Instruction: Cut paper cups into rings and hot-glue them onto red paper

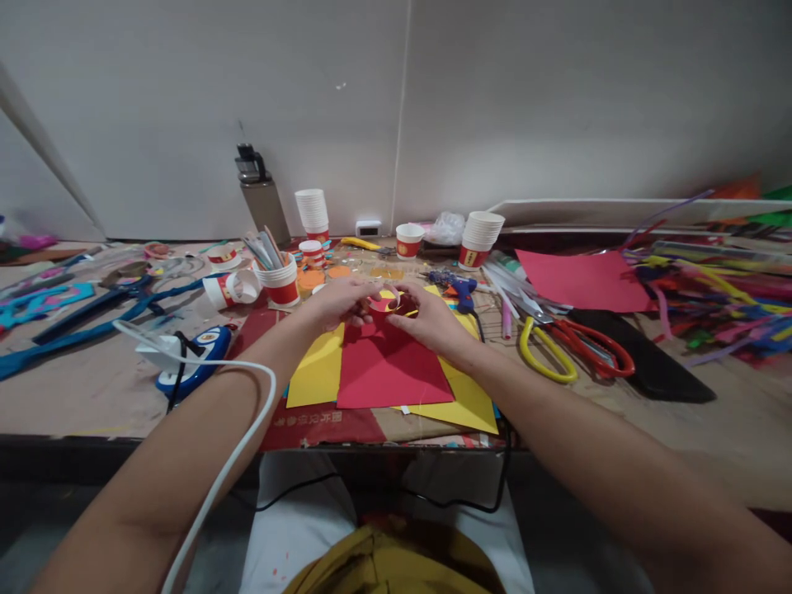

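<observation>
Over the middle of the table, my left hand [346, 304] and my right hand [426, 318] are close together with their fingertips curled around a small red paper piece [382, 305]. It has a thin curled edge and a bit of yellow; my fingers hide part of its shape. Under my hands lies a red paper sheet [396, 375], on top of yellow paper sheets [314, 370]. Just beyond my right hand is a blue glue gun [461, 290]. A white paper cup [281, 280] holding several sticks or markers stands beyond my left wrist.
Scissors with yellow and red handles [548, 351] lie at right, beside a black flat pouch [656, 363] and colourful strips [736, 297]. Stacked paper cups [481, 235] stand near the wall. A blue-and-white power strip [201, 356] and white cable [263, 367] are by my left arm.
</observation>
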